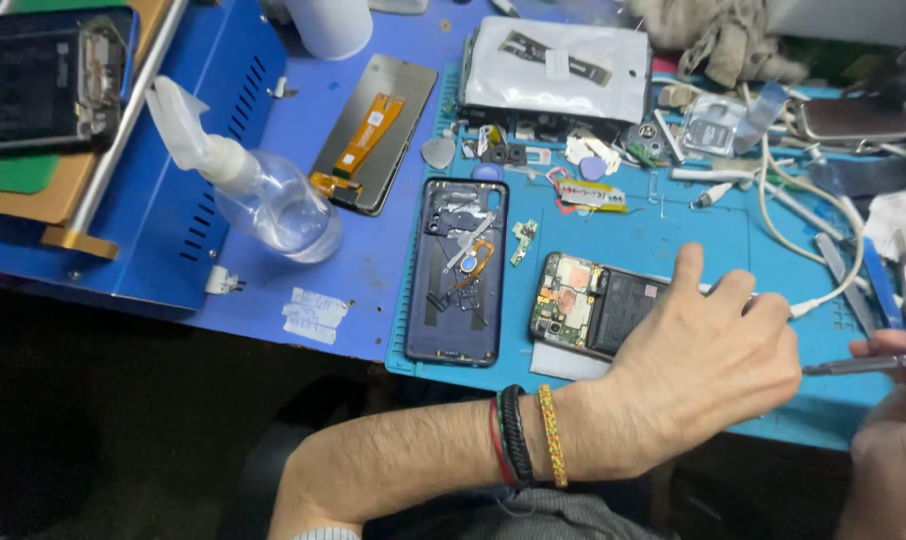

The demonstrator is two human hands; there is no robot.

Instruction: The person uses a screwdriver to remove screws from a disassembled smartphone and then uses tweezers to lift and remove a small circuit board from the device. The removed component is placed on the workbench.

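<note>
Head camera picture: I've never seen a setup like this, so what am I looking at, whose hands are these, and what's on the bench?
There is one picture, from a camera on the person's head looking down at a blue repair mat. No machine is involved, only two bare hands. The left hand, with cord bracelets at the wrist, rests on an opened phone whose circuit board and battery show. The right hand, at the right edge, holds a slim metal tool. Left of the phone lies its dark back cover, inside up. Farther left are a display panel with an orange ribbon cable and a clear squeeze bottle. Small parts and cables are scattered along the back.
</note>
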